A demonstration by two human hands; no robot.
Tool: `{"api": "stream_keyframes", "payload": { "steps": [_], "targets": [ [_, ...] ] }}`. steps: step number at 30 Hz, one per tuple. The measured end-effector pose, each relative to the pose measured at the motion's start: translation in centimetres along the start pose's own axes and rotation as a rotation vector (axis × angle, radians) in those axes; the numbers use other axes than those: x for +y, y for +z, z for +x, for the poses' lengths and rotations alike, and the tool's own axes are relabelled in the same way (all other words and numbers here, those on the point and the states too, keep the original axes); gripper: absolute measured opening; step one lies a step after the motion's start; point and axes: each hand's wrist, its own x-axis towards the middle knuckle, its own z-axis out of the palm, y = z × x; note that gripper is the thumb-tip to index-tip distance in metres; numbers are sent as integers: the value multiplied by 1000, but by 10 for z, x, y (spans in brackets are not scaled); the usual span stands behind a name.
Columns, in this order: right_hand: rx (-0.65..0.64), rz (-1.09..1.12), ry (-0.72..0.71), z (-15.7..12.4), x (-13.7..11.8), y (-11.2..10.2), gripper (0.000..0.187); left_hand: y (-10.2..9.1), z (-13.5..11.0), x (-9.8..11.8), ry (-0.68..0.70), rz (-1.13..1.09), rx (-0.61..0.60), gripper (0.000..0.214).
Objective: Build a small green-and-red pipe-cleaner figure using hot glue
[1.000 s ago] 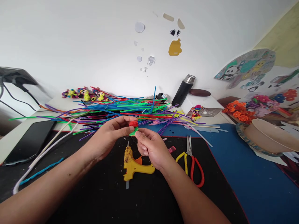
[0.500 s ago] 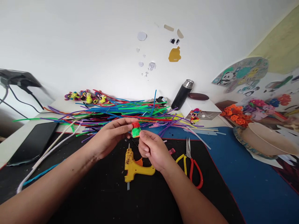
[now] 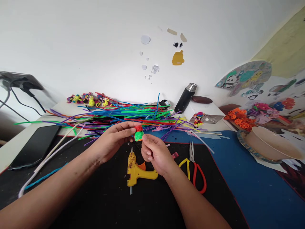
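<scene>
My left hand (image 3: 114,140) and my right hand (image 3: 154,152) meet above the black mat (image 3: 100,197), both pinching a small coiled piece (image 3: 138,132) that is red on top and green below. The left thumb and fingers grip it from the left, and the right fingertips press on its lower right side. Just beneath the hands lies a yellow glue gun (image 3: 135,170) with its nozzle pointing away from me.
A big heap of coloured pipe cleaners (image 3: 124,116) lies behind the hands. Red and yellow scissors (image 3: 195,168) rest to the right, a dark phone (image 3: 35,146) and white and blue pipe cleaners at the left. A black flask (image 3: 186,97), small figures and a bowl (image 3: 267,143) stand further back.
The coiled piece has turned so that more of its green part faces me. Both hands have stayed together at the same spot while the view tilted slightly.
</scene>
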Motion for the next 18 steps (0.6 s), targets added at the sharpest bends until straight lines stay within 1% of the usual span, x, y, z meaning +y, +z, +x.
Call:
{"api": "stream_keyframes", "payload": {
  "steps": [7,10,13,15,18],
  "targets": [
    [28,-10,-8,2,2,0,59,1,0,1,44,-9,13,40],
    [35,-16,-5,2,3,0,59,-1,1,2,28,-6,8,44],
    [39,-20,-10,2,3,0,60,-6,4,1,10,2,19,49],
    [36,-23,-9,2,2,1,60,-10,7,1,14,0,24,48],
    [30,-28,-7,1,2,1,60,-16,9,0,-5,-11,-18,46]
  ]
}}
